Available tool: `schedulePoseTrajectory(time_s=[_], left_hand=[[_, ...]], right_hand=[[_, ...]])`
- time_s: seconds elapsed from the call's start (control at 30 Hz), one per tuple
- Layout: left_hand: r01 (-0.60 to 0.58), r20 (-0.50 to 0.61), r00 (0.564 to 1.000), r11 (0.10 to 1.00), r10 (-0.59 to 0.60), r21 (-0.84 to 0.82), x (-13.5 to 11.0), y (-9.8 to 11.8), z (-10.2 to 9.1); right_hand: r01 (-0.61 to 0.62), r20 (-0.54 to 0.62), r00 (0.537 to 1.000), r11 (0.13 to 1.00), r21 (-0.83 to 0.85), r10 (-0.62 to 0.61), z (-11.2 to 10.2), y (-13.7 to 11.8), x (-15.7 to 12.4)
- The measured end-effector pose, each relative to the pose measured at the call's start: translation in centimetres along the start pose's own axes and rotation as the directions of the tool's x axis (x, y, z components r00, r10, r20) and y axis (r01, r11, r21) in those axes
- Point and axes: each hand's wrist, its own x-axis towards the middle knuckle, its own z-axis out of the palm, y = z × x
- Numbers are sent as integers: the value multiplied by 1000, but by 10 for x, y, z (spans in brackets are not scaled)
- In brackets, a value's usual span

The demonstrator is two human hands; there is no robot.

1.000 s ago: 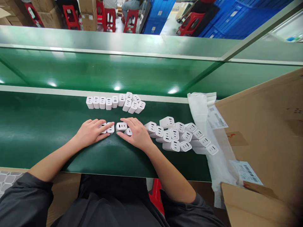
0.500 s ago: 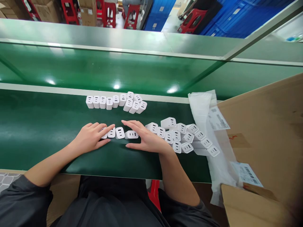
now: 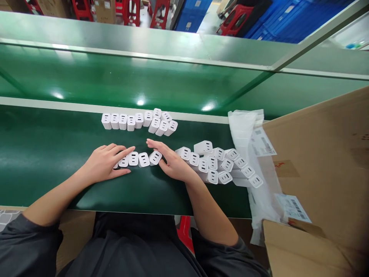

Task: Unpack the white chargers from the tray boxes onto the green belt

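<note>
White charger blocks with slot-like ports stand in a short row (image 3: 133, 158) at the middle of the green work surface. My left hand (image 3: 105, 163) curls around the row's left end, thumb along the near side and fingers along the far side, partly hiding the chargers there. At the right end one charger (image 3: 155, 157) is turned and tilted. My right hand (image 3: 174, 163) has its fingers stretched out beyond that charger, with the thumb against or very near its right side. Behind this hand lies a loose cluster of chargers (image 3: 212, 162).
Another line of white chargers (image 3: 123, 121) stands farther back, along a pale strip. White wrapping (image 3: 243, 127) and a large cardboard box (image 3: 323, 154) flank the right side. A metal rail (image 3: 173, 63) crosses beyond; red stools (image 3: 236, 19) and blue crates (image 3: 191, 17) are behind.
The rightmost charger of the middle row, lying on its side before, now stands tilted beside its neighbour. My right hand has moved slightly left and up. The whole view has shifted a little.
</note>
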Motion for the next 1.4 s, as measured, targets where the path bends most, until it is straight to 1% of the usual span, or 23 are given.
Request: schedulePoseTrajectory(time_s=[0.07,0.13,0.2,0.27,0.33,0.4,0.5,0.57,0.73,0.9,1.0,1.2,1.3,1.4], left_hand=[[-10,31,999,1000,10,-3,0,-1,-1],[-14,63,998,1000,15,-15,0,-3,0],[-11,73,997,1000,13,-27,0,-4,1],[-3,67,998,1000,5,-27,0,-4,3],[-2,53,999,1000,4,-24,0,-4,5],[-8,47,999,1000,9,-24,0,-4,6],[-27,48,998,999,29,-42,0,-4,6],[-36,50,998,998,38,-56,0,-4,6],[-64,60,996,995,69,-74,0,-2,5],[-86,85,992,994,92,-66,-1,1,4],[-96,92,991,994,101,-59,-2,3,3],[-59,135,988,995,70,-79,-1,7,3],[-49,163,984,989,72,-142,-1,5,-5],[-29,215,973,971,81,-235,-2,-5,-18]], right_hand=[[-63,-35,997,997,36,65,-1,3,0],[-139,-43,989,986,95,144,-3,3,-1],[-183,-2,983,970,158,186,-6,1,-1],[-197,80,980,959,201,185,-7,-2,-1],[-176,163,976,962,210,143,-6,-4,-1],[-111,216,974,978,176,71,-4,-5,0],[6,234,972,996,91,-27,2,-3,0],[45,217,975,998,51,-55,5,-2,0],[86,164,983,996,-38,-78,11,-3,0],[133,196,974,985,-109,-110,12,-5,-1],[151,211,970,981,-123,-123,12,-5,-2],[157,205,971,977,-143,-126,14,-8,-3],[156,196,972,977,-143,-127,13,-9,-2],[158,198,972,976,-152,-127,12,-8,-2]])
